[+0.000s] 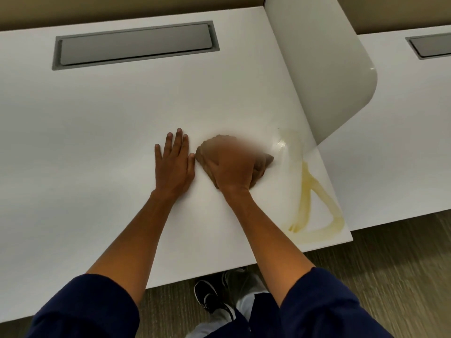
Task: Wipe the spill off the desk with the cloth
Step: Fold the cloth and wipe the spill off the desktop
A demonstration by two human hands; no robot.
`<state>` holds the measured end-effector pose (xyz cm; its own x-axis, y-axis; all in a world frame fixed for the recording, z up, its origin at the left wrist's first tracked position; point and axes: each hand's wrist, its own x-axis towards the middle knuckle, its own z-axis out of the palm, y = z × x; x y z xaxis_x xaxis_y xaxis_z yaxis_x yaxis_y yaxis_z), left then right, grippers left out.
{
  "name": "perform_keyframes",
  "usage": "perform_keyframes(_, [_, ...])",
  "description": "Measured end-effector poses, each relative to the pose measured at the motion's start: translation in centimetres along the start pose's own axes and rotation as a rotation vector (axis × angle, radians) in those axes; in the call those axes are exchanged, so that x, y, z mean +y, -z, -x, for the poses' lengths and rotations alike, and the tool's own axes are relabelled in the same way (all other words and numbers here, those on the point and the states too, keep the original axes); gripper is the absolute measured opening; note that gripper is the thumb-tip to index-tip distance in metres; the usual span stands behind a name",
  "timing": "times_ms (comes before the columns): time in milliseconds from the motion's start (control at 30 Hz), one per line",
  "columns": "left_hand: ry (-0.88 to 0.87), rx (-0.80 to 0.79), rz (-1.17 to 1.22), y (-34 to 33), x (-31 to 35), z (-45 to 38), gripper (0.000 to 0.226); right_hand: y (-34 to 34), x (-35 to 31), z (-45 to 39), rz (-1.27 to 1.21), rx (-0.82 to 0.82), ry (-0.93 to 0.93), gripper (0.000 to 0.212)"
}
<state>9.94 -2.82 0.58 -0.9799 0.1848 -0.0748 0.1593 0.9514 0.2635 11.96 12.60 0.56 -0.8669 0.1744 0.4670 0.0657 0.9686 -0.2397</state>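
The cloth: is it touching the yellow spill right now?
Apart. In the head view, bare white desk separates the cloth under the right hand from the yellow spill.

Left hand (pixel 174 162) lies flat on the surface (pixel 97 147), its fingers (pixel 179 140) pointing toward the far edge. Right hand (pixel 231 164) sits just right of them, on top of the cloth (pixel 262 164), thumb of the left nearly touching the cloth. Spill (pixel 307 198) is right of the right-hand fingers, running to the near right corner. Cable hatch (pixel 135 43) sits well beyond the fingers. Divider panel (pixel 324 76) stands to the right, behind the spill.
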Motion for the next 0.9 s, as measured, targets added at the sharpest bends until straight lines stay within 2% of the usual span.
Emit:
perform_keyframes(333, [-0.015, 0.02, -0.031, -0.8, 1.8, -4.6, 0.058, -1.8, 4.8, -7.3, 0.014, -0.081, -0.054, 0.043])
perform_keyframes(500, [-0.009, 0.036, -0.028, -1.0, 1.9, -4.4, 0.06, -2.3, 9.3, -11.2, 0.082, -0.201, -0.126, 0.052])
perform_keyframes(633, [-0.003, 0.054, -0.02, -0.8, 2.0, -4.3, 0.062, -2.1, 13.9, -14.0, 0.091, -0.226, -0.231, 0.061])
perform_keyframes(900, [-0.008, 0.058, -0.017, -0.9, 1.9, -4.4, 0.058, -0.9, 14.4, -13.4, 0.074, -0.29, -0.27, 0.057])
